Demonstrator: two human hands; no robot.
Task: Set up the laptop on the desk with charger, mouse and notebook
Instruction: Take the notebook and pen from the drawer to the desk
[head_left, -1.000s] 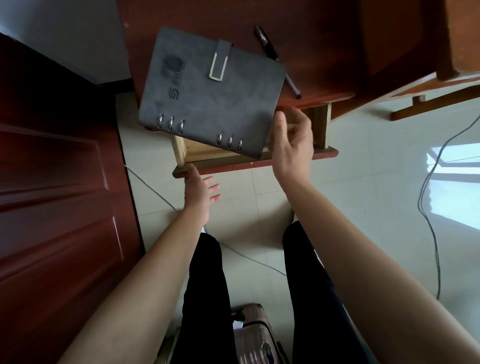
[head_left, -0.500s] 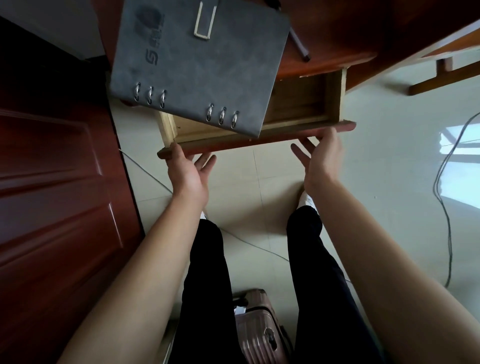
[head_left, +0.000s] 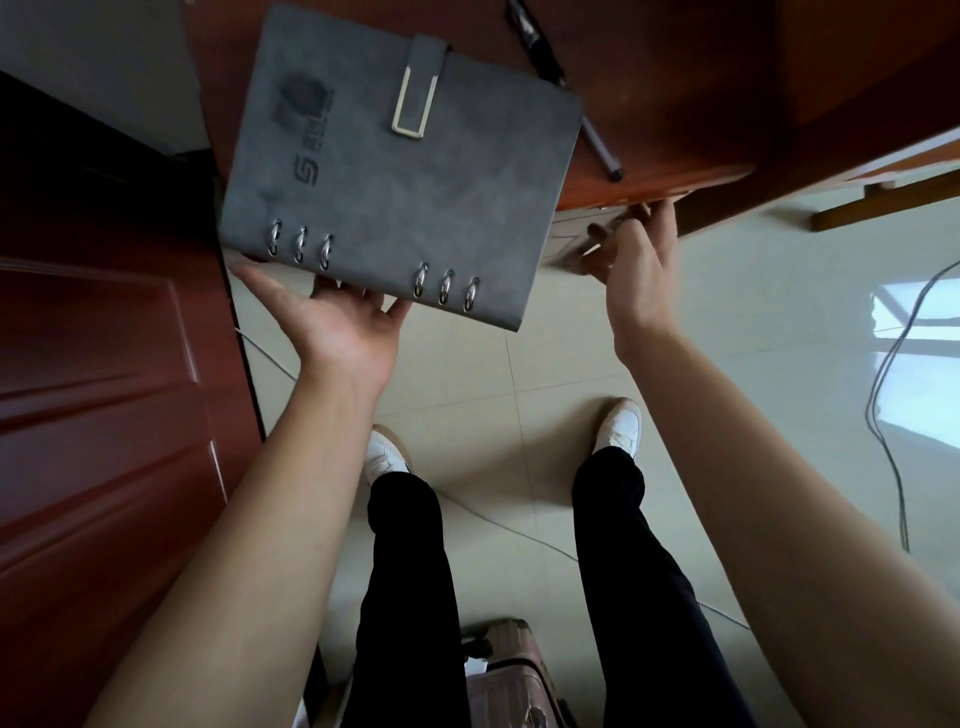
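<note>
- Notebook (head_left: 405, 171): grey, closed, strap clasp (head_left: 415, 93) fastened. It lay flat on the red-brown desk (head_left: 675, 78) in the upper centre of the frame. Its ring-bound edge (head_left: 298, 244) faced me and overhung the desk's near edge.
- Left hand (head_left: 337, 332): I held it palm up just below the notebook's ringed edge, left of centre. The fingers were straight and spread, and gripped nothing that could be seen. Their tips ran under the cover and were hidden, so I could not tell whether they touched the notebook or something beneath it.
- Right hand (head_left: 639, 270): I held it right of centre, under the desk's near edge. The fingers were extended, not curled, and reached against a pale, blurred drawer (head_left: 571, 244) below the desktop. The blur hid how firm the contact was.
- Pen (head_left: 543, 49): dark, it lay on the desk just beside the notebook's right edge, slanting toward the lower right.
- Door (head_left: 104, 389): dark red panelled wood filled the left side of the frame.
- Floor (head_left: 727, 322): pale tiles, with my two white shoes (head_left: 621, 428) and black trouser legs in the lower centre.
- Suitcase (head_left: 509, 675): pinkish, it stood at the bottom edge between my legs.
</note>
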